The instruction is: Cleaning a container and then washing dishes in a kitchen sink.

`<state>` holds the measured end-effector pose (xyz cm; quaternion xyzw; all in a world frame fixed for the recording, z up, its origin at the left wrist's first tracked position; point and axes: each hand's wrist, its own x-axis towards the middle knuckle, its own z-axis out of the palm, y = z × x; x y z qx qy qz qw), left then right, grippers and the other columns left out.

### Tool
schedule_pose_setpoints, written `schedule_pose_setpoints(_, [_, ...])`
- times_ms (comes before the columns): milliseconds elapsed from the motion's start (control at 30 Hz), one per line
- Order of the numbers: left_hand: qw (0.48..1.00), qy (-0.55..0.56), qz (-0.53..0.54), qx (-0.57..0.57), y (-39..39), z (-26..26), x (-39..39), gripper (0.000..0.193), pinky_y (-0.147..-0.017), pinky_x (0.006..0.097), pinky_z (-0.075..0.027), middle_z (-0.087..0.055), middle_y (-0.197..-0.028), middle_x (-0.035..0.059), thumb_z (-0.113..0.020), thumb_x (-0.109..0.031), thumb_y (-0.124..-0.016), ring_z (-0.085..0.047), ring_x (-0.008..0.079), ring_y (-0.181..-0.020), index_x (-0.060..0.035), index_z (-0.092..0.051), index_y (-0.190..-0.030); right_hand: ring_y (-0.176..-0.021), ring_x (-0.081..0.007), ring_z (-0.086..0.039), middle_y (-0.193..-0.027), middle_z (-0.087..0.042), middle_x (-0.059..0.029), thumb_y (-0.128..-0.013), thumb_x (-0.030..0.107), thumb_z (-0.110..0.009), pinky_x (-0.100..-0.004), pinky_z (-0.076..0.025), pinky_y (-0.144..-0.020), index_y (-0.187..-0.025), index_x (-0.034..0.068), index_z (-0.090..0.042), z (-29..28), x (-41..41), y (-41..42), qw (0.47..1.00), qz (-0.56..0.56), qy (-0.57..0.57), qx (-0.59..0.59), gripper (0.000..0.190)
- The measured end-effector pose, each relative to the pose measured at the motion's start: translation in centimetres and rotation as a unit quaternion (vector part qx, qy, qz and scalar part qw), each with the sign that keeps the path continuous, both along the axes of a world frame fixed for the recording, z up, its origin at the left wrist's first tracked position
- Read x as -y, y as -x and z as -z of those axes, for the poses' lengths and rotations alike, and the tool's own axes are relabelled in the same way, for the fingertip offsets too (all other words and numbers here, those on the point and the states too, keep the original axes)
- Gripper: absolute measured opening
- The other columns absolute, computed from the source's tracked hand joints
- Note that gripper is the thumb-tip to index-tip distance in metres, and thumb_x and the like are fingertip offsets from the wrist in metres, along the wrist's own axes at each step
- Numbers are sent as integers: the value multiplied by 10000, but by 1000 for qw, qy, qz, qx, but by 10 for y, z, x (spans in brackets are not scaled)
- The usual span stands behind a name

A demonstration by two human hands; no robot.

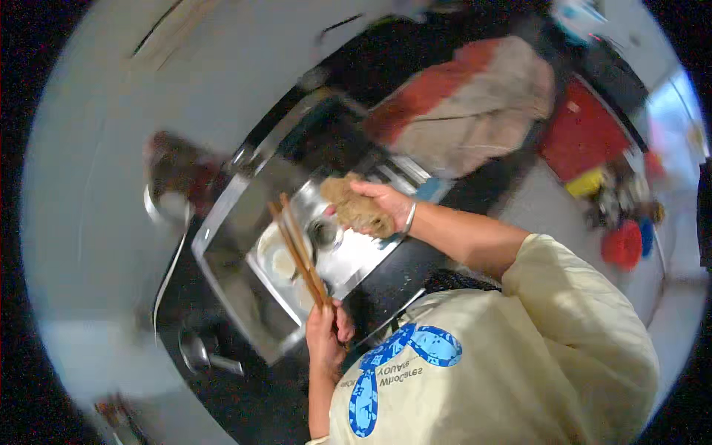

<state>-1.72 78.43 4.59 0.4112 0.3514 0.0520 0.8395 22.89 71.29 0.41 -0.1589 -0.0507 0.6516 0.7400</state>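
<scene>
A pair of brown wooden chopsticks (300, 250) is gripped near one end by my left hand (327, 328), their other ends reaching over a stainless steel sink (356, 258). My right hand (389, 208) holds a tan, fibrous scrubber (359, 206) above the same sink, close to the chopsticks but apart from them. Below the chopsticks, white dishes (278, 258) lie in the basin, partly hidden and blurred. The round drain (324, 231) shows between the chopsticks and the scrubber.
Dark countertop (261, 378) surrounds the sink. A metal utensil or pan (200, 353) lies at lower left. A red and beige cloth (473, 105) covers something beyond the sink. A blurred dark red item (181, 172) stands near the wall. Red and yellow items (584, 183) sit at right.
</scene>
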Motion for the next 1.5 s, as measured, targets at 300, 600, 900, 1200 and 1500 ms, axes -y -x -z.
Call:
schedule_pose_setpoints(300, [954, 37, 267, 129, -52, 10, 57, 204, -358, 197, -215, -296, -508, -35, -552, -227, -829, -266, 60, -396, -49, -453, -846, -665, -185, -545, -974, -569, -108, -861, 335, -455, -254, -416, -381, -1173, 110, -411, -20, 232, 40, 942, 281, 160, 92, 387])
schedule_pose_setpoints(600, [841, -117, 509, 138, -114, -12, 240, 186, -345, 225, -231, -347, -515, -16, -512, -201, -847, -295, 72, -391, -89, -427, -724, -732, -195, -578, -989, -572, -92, -824, 414, -466, -317, -476, -514, -1119, 67, -465, 16, 548, 119, 729, 647, 220, -50, 456])
schedule_pose_setpoints(900, [788, -194, 578, 88, -190, -12, 462, 204, -355, 206, -248, -385, -504, -37, -538, -231, -839, -332, 53, -388, -101, -455, -707, -791, -237, -582, -927, -590, -111, -846, 351, -397, -351, -487, -658, -1035, 51, -528, 29, 741, 160, 631, 755, 156, -90, 378])
schedule_pose_setpoints(1200, [643, -324, 667, 192, -278, 24, 590, 101, -436, 189, -291, -455, -604, -68, -565, -136, -807, -365, 20, -501, -49, -569, -756, -762, -210, -592, -902, -614, -77, -841, 318, -433, -348, -489, -655, -1035, 38, -526, 89, 821, 75, 638, 737, 181, -128, 353])
schedule_pose_setpoints(1500, [472, -424, 707, 311, -433, 120, 739, 177, -497, 283, -400, -533, -599, 26, -590, -207, -777, -464, 108, -523, -31, -581, -799, -807, -213, -590, -927, -591, -85, -843, 253, -475, -364, -493, -667, -1048, 67, -518, 117, 878, -23, 625, 724, 268, -112, 280])
